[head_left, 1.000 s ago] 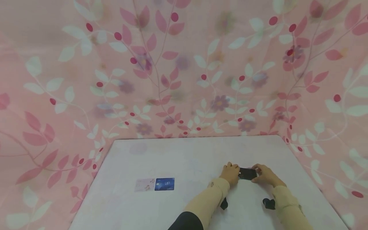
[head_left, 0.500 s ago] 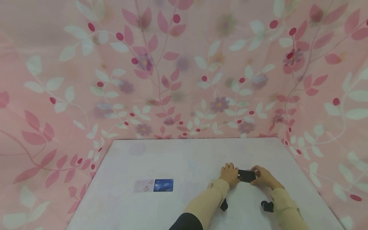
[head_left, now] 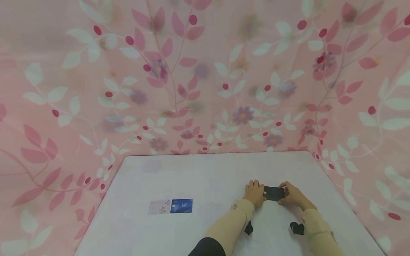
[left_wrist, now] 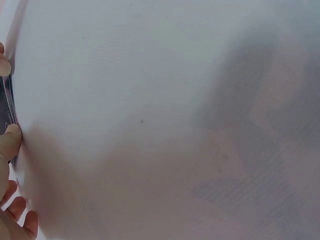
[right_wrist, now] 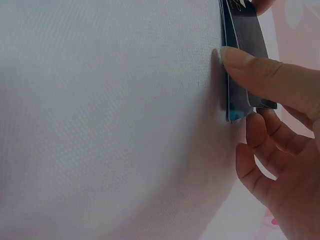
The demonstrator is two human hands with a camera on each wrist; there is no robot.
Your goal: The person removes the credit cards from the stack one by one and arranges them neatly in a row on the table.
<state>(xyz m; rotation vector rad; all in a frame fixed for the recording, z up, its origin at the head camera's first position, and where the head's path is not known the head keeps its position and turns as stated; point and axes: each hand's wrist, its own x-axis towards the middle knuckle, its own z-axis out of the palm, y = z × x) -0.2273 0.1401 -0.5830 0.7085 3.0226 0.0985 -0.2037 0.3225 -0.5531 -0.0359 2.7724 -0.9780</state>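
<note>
A dark stack of cards (head_left: 274, 193) sits between the two hands toward the right side of the white bench (head_left: 144, 234); whether it touches the cloth or hangs just above it, I cannot tell. The fingers of the right hand (head_left: 296, 196) grasp one end, the thumb set on the stack's long edge. The left hand (head_left: 255, 193) pinches the opposite end, its thumb on the edge too, though its grip is partly out of frame.

The main risk looks like slippage between layers. In the right wrist view a bluish card (right_wrist: 238, 113) shows under the black one (right_wrist: 248, 37), and their ends are not flush. Smooth cards slide easily, so uneven pressure from the thumbs could fan them apart or shoot one out. If the hands twist against each other, the stack could bow — and a bowed card tends to spring free. Gripping by the edges leaves little hold, so one hand letting go early might tip the whole lot.

Well apart on the left, a blue card (head_left: 181, 206) and a pale card (head_left: 159, 207) lie flat, side by side. The left sleeve (head_left: 225, 224) is nearer to them than the right — a careless sweep could knock that neat pair askew.
</note>
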